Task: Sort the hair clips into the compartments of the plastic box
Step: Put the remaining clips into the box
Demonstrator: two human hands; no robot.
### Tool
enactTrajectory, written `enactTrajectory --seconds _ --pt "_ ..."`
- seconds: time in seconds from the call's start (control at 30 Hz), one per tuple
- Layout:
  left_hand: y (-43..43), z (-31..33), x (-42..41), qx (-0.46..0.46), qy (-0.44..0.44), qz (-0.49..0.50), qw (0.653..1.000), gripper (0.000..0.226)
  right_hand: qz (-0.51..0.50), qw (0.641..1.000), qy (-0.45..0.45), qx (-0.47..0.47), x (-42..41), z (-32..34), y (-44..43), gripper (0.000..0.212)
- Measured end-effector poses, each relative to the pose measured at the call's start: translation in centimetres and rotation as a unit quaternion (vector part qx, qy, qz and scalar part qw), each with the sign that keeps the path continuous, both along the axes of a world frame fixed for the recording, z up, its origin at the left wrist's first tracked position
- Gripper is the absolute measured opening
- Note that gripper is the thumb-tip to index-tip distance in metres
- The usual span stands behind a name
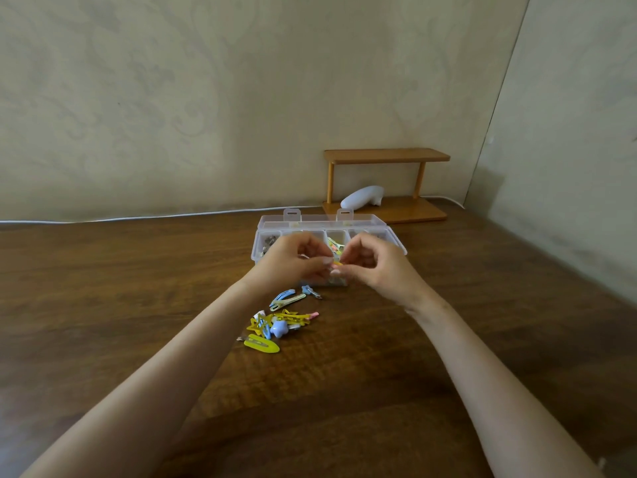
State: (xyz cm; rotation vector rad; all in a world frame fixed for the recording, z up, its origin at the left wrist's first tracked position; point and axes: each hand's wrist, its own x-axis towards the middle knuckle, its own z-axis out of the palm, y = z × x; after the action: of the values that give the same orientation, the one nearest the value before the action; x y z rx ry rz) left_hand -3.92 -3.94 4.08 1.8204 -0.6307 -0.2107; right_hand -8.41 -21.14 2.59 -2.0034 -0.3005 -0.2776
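A clear plastic box [389, 232] with several compartments stands open on the wooden table, its lid tipped back. Some compartments hold clips; grey ones lie at the far left. My left hand [293, 260] and my right hand [375, 263] meet just above the box's near edge, fingertips pinched together on one small yellow hair clip [337, 263]. My hands hide much of the box. Nearer to me lies a loose pile of hair clips [279, 324] in yellow, blue and pink, with a large yellow clip [262, 343] at its front and two blue clips [287, 297] behind it.
A small wooden shelf [386, 156] stands against the wall behind the box, with a white object [362, 197] on its lower board. A white cable [138, 217] runs along the table's back edge. Walls close in at the back and right.
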Motion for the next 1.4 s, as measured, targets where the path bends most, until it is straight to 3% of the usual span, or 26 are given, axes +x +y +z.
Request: enactTrajectory --seconds 0.2,0.27,0.4,0.57,0.83,1.1,1.27,1.4 --pt "-0.3 -0.2 -0.1 -0.008 0.003 0.023 1.000 0.009 -0.042 0.997 -0.046 0.048 0.4 -0.3 0.1 0.010" --pt "-0.2 -0.5 0.2 0.085 -0.075 0.044 0.993 0.011 -0.123 0.988 -0.085 0.029 0.6 -0.3 -0.6 0.009" --pt "0.1 -1.8 0.6 0.319 -0.194 0.031 0.927 0.022 -0.263 0.952 -0.150 -0.037 1.7 -0.9 -2.1 0.009" --pt "0.2 -2.6 0.7 0.387 -0.185 -0.007 0.903 0.025 -0.308 0.926 -0.157 -0.148 2.8 -1.6 -2.6 0.014" --pt "0.6 -2.1 0.9 0.398 -0.145 -0.055 0.904 0.032 -0.292 0.927 -0.197 -0.128 2.1 -1.6 -2.8 0.013" --pt "1.5 -0.9 1.1 0.355 -0.157 -0.049 0.920 0.019 -0.192 0.947 -0.223 -0.129 1.1 -1.8 -1.5 0.014" --pt "3.2 -1.8 1.0 0.358 -0.188 -0.030 0.914 0.013 -0.066 0.972 -0.149 -0.170 0.9 -2.2 0.3 0.015" --pt "5.0 -2.6 0.6 0.360 -0.229 -0.004 0.904 0.010 0.024 0.966 -0.076 -0.245 1.1 -2.9 1.3 0.016"
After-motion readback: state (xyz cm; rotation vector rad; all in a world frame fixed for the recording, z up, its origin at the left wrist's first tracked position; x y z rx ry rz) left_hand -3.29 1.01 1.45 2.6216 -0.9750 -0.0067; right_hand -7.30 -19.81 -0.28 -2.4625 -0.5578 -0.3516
